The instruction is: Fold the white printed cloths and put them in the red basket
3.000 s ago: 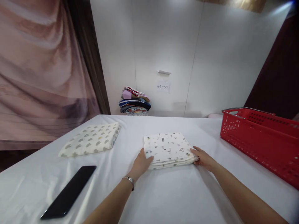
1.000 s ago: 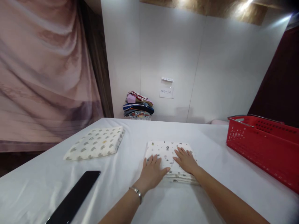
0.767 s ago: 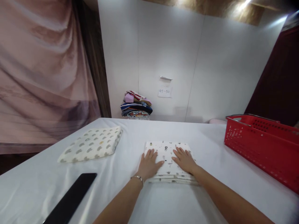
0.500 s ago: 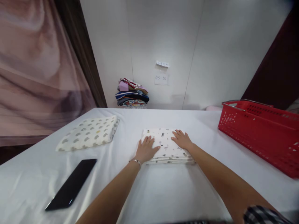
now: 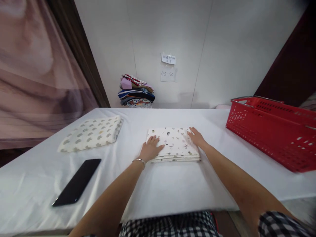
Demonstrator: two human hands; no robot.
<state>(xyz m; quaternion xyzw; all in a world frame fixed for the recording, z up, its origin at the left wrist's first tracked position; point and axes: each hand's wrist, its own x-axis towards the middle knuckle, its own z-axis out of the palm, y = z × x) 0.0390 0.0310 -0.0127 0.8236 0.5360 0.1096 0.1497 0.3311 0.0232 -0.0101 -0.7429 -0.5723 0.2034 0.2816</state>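
A white folded cloth [image 5: 176, 143] with small printed figures lies flat in front of me, its stacked layers showing along the near edge. My left hand [image 5: 150, 149] rests on its left side, fingers spread and palm down, with a bracelet at the wrist. Along the cloth's right edge is my right hand [image 5: 198, 138], its fingers stretched out and touching the far right corner area. Farther left lies another folded cloth [image 5: 92, 133], cream with grey cloud-like shapes.
A black phone-like slab [image 5: 77, 182] lies on the white-covered table [image 5: 182, 187] at left. On the right stands a red perforated basket [image 5: 269, 131] with metal handles. Behind the table is a pile of folded fabrics [image 5: 136, 92]; paper labels [image 5: 168, 74] hang on the wall.
My right hand has slid from the top of the printed cloth outward to its right edge. The left hand stays on the left side. The view has tilted down slightly.
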